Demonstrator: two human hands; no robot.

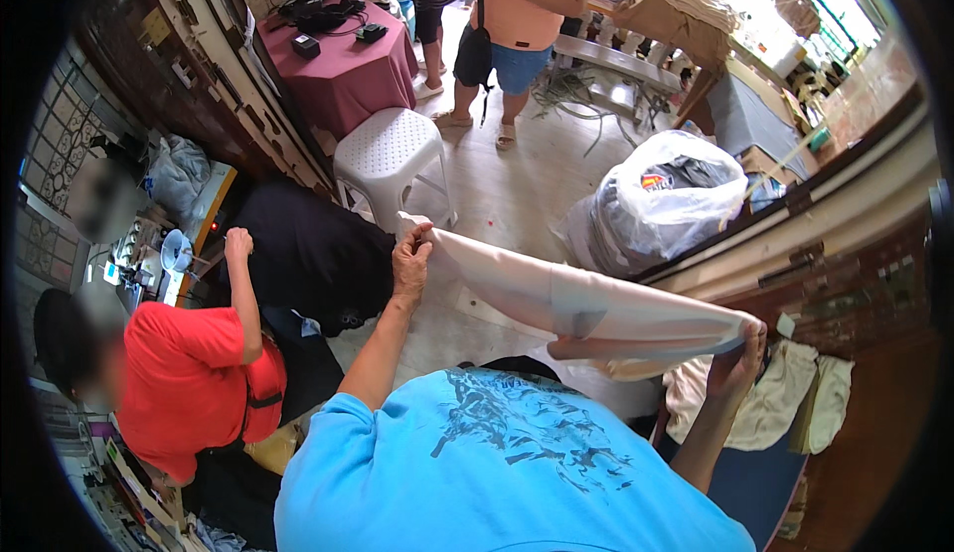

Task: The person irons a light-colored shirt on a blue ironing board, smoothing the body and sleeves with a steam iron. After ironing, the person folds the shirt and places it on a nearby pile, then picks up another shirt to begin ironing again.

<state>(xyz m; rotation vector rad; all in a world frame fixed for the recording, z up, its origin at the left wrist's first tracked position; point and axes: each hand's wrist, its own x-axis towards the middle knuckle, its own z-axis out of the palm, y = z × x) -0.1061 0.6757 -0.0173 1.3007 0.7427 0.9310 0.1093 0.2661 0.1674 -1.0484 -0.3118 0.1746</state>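
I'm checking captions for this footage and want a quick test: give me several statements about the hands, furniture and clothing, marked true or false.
1. The left hand and right hand hold a pale cloth between them. True.
2. The plastic stool is black. False: the plastic stool is white.
3. Black cables lie on the maroon-covered table. True.
4. The wearer's shirt is red. False: the wearer's shirt is blue; a co-worker's shirt at picture left is red.
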